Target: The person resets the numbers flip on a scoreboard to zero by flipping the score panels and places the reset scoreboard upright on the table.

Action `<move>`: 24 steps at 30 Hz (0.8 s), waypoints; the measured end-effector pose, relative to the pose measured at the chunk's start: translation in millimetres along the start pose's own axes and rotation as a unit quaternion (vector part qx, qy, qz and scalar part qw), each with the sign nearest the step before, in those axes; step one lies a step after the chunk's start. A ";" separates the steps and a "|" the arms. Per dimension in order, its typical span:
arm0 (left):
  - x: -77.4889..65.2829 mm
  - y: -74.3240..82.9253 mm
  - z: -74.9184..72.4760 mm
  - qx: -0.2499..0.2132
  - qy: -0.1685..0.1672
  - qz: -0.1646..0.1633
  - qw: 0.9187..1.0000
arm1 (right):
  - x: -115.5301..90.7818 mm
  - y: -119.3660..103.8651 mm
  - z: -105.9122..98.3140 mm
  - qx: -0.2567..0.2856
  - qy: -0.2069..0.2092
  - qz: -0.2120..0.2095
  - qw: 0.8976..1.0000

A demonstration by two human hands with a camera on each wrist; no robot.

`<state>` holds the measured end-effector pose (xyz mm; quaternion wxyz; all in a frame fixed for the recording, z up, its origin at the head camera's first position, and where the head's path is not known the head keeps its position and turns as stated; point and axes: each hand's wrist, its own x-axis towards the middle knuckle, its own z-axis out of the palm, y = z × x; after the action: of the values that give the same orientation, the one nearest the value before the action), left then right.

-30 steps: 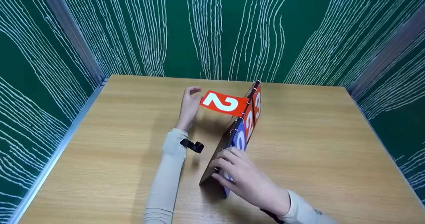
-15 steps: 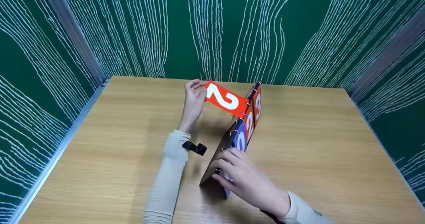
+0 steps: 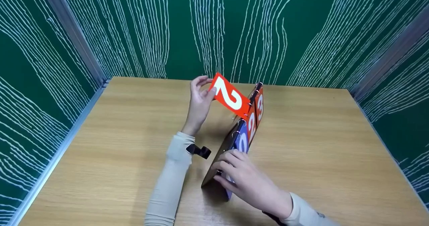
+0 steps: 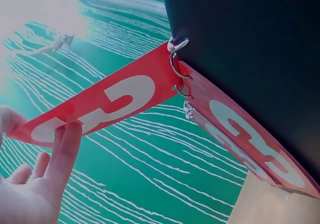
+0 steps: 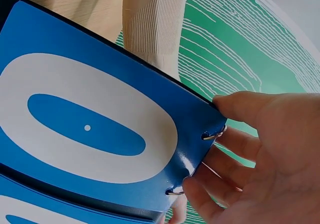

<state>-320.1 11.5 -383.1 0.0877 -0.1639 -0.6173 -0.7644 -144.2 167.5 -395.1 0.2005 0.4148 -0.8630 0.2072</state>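
Observation:
A flip scoreboard (image 3: 221, 154) stands like a tent on the table, its number cards hung on metal rings along the top edge. My left hand (image 3: 199, 103) pinches the free end of a red card (image 3: 231, 97), which slants up and left from its rings. This card shows a white 2 in the head view; its other side bears a 3 (image 4: 131, 95) in the left wrist view. My right hand (image 3: 251, 182) grips the near end of the scoreboard's top edge, its thumb and fingers on either side, by a blue card with a white 0 (image 5: 90, 116).
Red cards with a 2 (image 3: 251, 124) and a 3 (image 3: 260, 107) hang on the scoreboard's right face. Wooden table (image 3: 318, 145) extends on both sides. Green walls (image 3: 177, 28) with white wavy lines enclose it at the back and sides.
My left hand has moved up and to the right, from beside the red card's end to a pinch on it, and the card tilts more steeply. My right hand has stayed in place.

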 end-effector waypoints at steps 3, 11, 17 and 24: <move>-1.7 1.0 3.5 -0.009 -0.034 0.003 0.999 | 0.8 0.2 0.1 -0.003 0.005 -0.006 1.000; -6.5 -2.8 12.9 0.028 -0.127 -0.027 0.991 | -0.1 0.0 -0.3 -0.002 -0.002 0.000 1.000; -10.1 -7.5 18.2 0.080 -0.188 -0.072 0.976 | -1.1 0.0 -1.2 -0.004 -0.006 0.000 1.000; -11.6 -12.8 26.1 0.122 -0.229 -0.088 0.962 | -0.8 0.2 -1.2 -0.004 -0.002 -0.002 1.000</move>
<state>-310.0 38.9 -394.2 -0.1041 -0.2681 -0.7212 -0.6302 -143.7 168.8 -394.5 0.2007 0.4162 -0.8635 0.2022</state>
